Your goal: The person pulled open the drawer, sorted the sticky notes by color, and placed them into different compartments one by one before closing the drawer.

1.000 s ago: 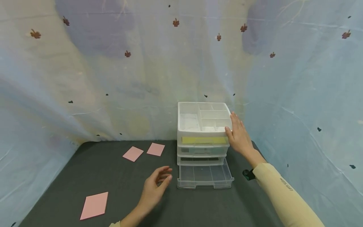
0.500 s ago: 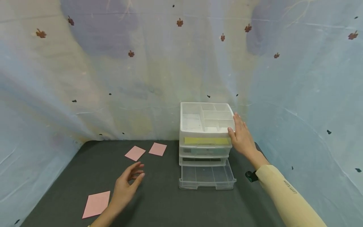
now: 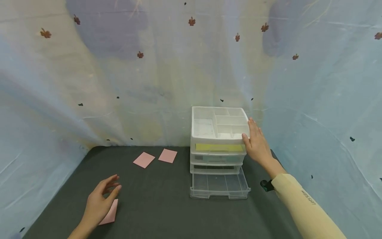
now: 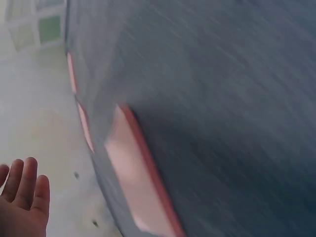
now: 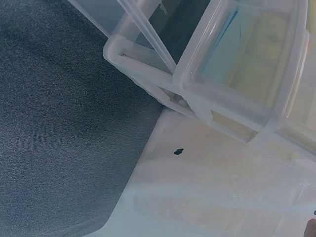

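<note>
A white plastic drawer organizer point(image 3: 218, 139) stands on the dark table, with a divided tray on top and its clear bottom drawer point(image 3: 219, 192) pulled out. My right hand point(image 3: 259, 146) rests against its upper right side, fingers straight and thumb at the front corner. Over the table's left part, my left hand point(image 3: 98, 202) hovers with loosely bent fingers and nothing in them. It partly covers a pink square pad point(image 3: 111, 212) in the head view. In the left wrist view that pad point(image 4: 136, 173) shows a thick red edge, and the hand's fingers point(image 4: 29, 185) appear at lower left.
Two more pink squares, one on the left point(image 3: 144, 160) and one on the right point(image 3: 167, 155), lie near the table's back edge. Something yellow point(image 3: 219, 147) shows through the organizer's top drawer. A patterned cloth curtain point(image 3: 161, 66) hangs behind and at both sides.
My left hand has moved left, from beside the pulled-out drawer to over the near pink pad. My right hand stays on the organizer. The head view has shifted slightly.
</note>
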`<state>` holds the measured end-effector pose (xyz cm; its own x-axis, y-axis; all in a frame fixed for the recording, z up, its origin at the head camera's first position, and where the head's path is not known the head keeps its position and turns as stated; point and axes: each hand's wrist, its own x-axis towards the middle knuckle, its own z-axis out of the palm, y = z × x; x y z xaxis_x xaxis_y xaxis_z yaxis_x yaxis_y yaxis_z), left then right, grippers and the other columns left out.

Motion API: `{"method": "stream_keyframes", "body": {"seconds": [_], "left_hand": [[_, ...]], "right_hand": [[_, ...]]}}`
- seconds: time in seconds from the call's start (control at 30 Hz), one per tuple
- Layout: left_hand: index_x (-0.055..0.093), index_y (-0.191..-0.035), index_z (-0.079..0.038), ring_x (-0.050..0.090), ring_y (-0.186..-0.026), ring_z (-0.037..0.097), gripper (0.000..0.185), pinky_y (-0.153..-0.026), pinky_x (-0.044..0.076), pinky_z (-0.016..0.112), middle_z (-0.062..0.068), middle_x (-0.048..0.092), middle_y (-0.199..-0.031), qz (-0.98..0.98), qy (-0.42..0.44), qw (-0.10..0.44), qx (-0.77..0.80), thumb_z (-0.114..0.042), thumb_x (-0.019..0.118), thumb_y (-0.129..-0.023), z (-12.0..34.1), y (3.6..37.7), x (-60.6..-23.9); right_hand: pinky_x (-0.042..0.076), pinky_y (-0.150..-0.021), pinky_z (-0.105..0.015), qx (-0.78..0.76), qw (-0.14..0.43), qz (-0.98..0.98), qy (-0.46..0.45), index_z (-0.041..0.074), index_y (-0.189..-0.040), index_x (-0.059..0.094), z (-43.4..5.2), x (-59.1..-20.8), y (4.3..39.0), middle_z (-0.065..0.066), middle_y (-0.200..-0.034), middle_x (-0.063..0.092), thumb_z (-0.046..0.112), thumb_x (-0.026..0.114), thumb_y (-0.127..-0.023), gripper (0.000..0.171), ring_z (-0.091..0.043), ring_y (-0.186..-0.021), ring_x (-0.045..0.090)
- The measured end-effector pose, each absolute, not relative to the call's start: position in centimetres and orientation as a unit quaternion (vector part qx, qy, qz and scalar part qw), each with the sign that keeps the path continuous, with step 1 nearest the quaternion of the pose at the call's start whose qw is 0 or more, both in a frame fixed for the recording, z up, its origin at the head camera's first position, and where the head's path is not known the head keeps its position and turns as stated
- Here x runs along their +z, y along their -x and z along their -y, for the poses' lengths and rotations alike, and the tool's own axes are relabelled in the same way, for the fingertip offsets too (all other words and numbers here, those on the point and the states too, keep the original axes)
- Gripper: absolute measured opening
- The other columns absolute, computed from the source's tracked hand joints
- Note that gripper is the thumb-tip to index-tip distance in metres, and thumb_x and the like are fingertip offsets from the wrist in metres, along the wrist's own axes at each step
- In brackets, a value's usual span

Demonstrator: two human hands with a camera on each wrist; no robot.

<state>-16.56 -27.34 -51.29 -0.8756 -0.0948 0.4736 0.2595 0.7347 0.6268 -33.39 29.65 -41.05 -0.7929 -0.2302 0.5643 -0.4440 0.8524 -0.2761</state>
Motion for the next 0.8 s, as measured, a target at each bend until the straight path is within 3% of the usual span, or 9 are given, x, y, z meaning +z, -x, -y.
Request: {"method": "stream_keyframes", "body": {"seconds": [0.13, 0.2, 0.3, 0.53, 0.8], "left_hand": [[0.059, -0.141, -0.003, 0.064, -0.110, 0.036, 0.047, -0.078, 0.060, 0.032, 0.020, 0.060, -0.132, 0.925, 0.029, 0.198, -0.324, -0.024, 0.072, -0.101, 30.1, 15.9, -52.1], [0.057, -0.142, 0.001, 0.062, -0.112, 0.046, 0.052, -0.078, 0.060, 0.049, 0.024, 0.055, -0.135, 0.939, 0.023, 0.159, -0.304, -0.030, 0.070, -0.102, 31.4, 15.7, -52.6], [0.054, -0.144, 0.002, 0.057, -0.118, 0.052, 0.061, -0.082, 0.055, 0.063, 0.027, 0.050, -0.141, 0.957, 0.017, 0.096, -0.275, -0.041, 0.067, -0.103, 33.2, 15.4, -53.2], [0.061, -0.138, 0.003, 0.053, -0.123, 0.056, 0.067, -0.089, 0.048, 0.069, 0.029, 0.055, -0.138, 0.973, 0.040, 0.023, -0.224, -0.051, 0.068, -0.099, 35.7, 15.6, -54.0], [0.064, -0.135, 0.004, 0.055, -0.119, 0.054, 0.069, -0.088, 0.049, 0.068, 0.026, 0.058, -0.134, 0.980, 0.069, 0.003, -0.188, -0.052, 0.071, -0.096, 36.5, 15.7, -55.0]], "right_hand": [[0.012, -0.126, -0.059, 0.203, 0.266, 0.924, -0.182, -0.004, -0.164, 0.015, -29.7, -41.1, 33.5, -0.022, -0.172, 0.015, 0.043, 0.032, -0.114, 0.070, -0.042, -0.157, 0.017], [0.012, -0.126, -0.060, 0.204, 0.266, 0.924, -0.183, -0.004, -0.164, 0.015, -29.7, -41.1, 33.5, -0.022, -0.172, 0.015, 0.044, 0.031, -0.114, 0.071, -0.042, -0.157, 0.016], [0.011, -0.126, -0.060, 0.204, 0.264, 0.925, -0.184, -0.003, -0.164, 0.014, -29.8, -41.1, 33.6, -0.021, -0.172, 0.014, 0.043, 0.031, -0.114, 0.071, -0.042, -0.157, 0.015], [0.011, -0.126, -0.059, 0.203, 0.266, 0.924, -0.184, -0.005, -0.164, 0.015, -29.9, -41.3, 33.6, -0.022, -0.171, 0.015, 0.039, 0.034, -0.114, 0.069, -0.042, -0.157, 0.016], [0.013, -0.126, -0.060, 0.199, 0.266, 0.926, -0.181, -0.005, -0.163, 0.016, -29.8, -41.3, 33.7, -0.022, -0.171, 0.015, 0.040, 0.033, -0.114, 0.069, -0.043, -0.157, 0.017]]}}
